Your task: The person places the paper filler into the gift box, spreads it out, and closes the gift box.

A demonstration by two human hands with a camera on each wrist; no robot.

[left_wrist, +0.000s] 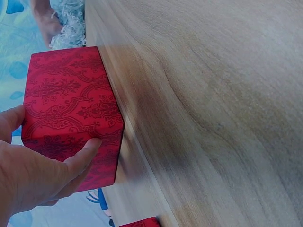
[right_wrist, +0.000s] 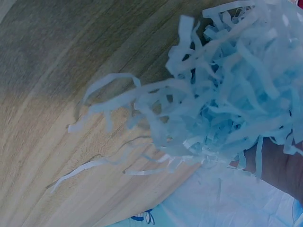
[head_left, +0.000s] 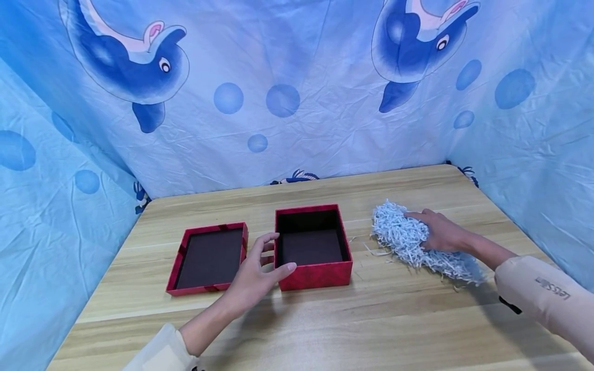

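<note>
An open red patterned box [head_left: 316, 276] with a dark inside stands mid-table. My left hand [head_left: 254, 278] holds its near left corner, the thumb at the front rim and the fingers along the left wall. In the left wrist view this hand [left_wrist: 40, 175] touches the box's patterned walls [left_wrist: 66, 90]. My right hand [head_left: 441, 232] grips a heap of pale shredded paper [head_left: 399, 232] on the table to the right; its fingertips are partly buried. Shreds [right_wrist: 236, 94] cover most of that hand in the right wrist view.
Left of the box lies its red-rimmed lid [head_left: 209, 257], dark inside facing up. Loose shreds [head_left: 377, 251] lie between box and heap. A blue cloth with dolphins [head_left: 260, 62] hangs behind and beside the wooden table [head_left: 325, 330].
</note>
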